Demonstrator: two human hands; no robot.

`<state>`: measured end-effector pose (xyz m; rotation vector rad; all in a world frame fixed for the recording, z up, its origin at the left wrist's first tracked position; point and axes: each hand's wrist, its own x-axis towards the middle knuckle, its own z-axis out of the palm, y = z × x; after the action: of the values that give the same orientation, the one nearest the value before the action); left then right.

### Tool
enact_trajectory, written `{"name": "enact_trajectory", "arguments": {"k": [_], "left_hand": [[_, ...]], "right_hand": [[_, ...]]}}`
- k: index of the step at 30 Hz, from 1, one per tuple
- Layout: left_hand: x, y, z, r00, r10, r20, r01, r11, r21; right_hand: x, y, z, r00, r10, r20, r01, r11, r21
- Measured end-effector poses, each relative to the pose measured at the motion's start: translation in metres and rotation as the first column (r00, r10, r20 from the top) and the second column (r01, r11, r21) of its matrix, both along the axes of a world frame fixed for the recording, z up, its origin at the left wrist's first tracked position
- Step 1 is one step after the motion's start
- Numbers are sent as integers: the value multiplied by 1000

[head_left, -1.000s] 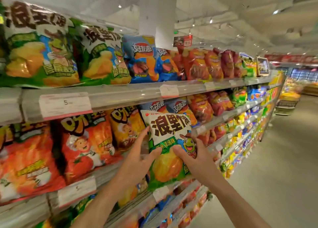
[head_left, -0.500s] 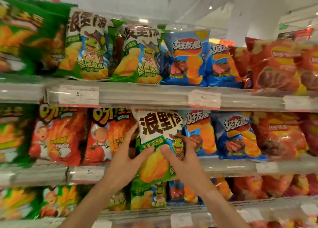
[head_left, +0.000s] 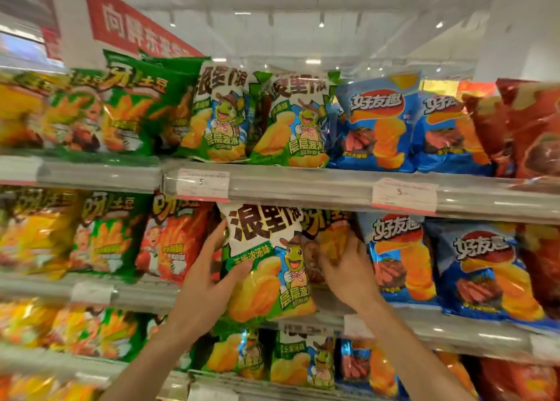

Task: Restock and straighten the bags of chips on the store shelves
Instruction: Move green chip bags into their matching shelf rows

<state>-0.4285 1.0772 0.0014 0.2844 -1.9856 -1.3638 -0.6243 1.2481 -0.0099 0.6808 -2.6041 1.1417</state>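
Note:
A white and green chip bag with a cartoon frog [head_left: 266, 264] stands upright at the front of the middle shelf [head_left: 472, 325], just under the upper shelf rail. My left hand [head_left: 209, 282] grips its left edge, thumb across the front and fingers behind. My right hand [head_left: 348, 270] is just right of that bag and holds an orange chip bag [head_left: 331, 237] that sits partly behind it. Matching frog bags [head_left: 291, 118] stand on the top shelf, and more of them [head_left: 303, 364] are on the shelf below.
Blue chip bags [head_left: 400, 258] fill the middle shelf to the right, and red-orange and green bags [head_left: 169, 237] fill it to the left. The upper shelf rail with price tags [head_left: 203, 185] runs right above the held bag. A red hanging sign [head_left: 133, 28] is at the top left.
The view turned left and up to face the shelves. The frog bag moved up into the middle shelf. My right hand left the frog bag and went to the orange bag beside it.

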Motion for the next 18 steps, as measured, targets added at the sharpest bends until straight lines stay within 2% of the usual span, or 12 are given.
{"name": "enact_trajectory", "arguments": {"k": [3,7,13,18], "left_hand": [[6,-14,2,1000,5,11,-5,1000,5],[12,-25,5,1000,17,-13,-17,1000,-18],[16,-37,7,1000,28,11,-28,999,-25],[17,-42,4,998,39,39,-39,999,-2]], "right_hand": [[-6,-13,3,997,-35,64,30,997,67],[-10,-23,1,996,-51,72,50,999,15],[2,-31,4,992,-97,-85,98,995,5],[12,-41,18,957,-142,-254,170,981,94]]}}
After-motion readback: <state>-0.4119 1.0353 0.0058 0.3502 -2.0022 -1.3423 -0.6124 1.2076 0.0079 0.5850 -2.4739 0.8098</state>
